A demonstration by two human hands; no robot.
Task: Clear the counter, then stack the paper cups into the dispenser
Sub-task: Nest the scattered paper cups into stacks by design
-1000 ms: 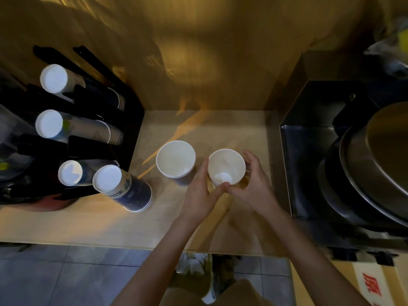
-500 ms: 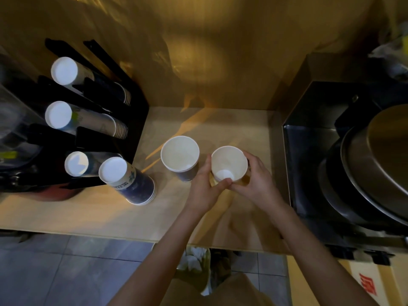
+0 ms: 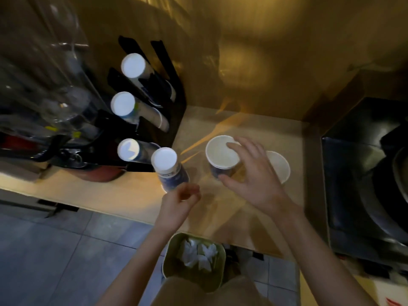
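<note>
Right hand (image 3: pixel 249 173) spread wide, left hand (image 3: pixel 180 198) loosely curled, both forearms extended

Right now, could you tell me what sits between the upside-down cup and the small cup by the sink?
In the head view, the large upright cup stands between them, under the right hand.

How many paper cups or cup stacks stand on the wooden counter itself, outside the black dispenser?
3: an upside-down stack beside the dispenser, an upright cup under the right hand, and an upright cup partly hidden behind that hand.
</note>
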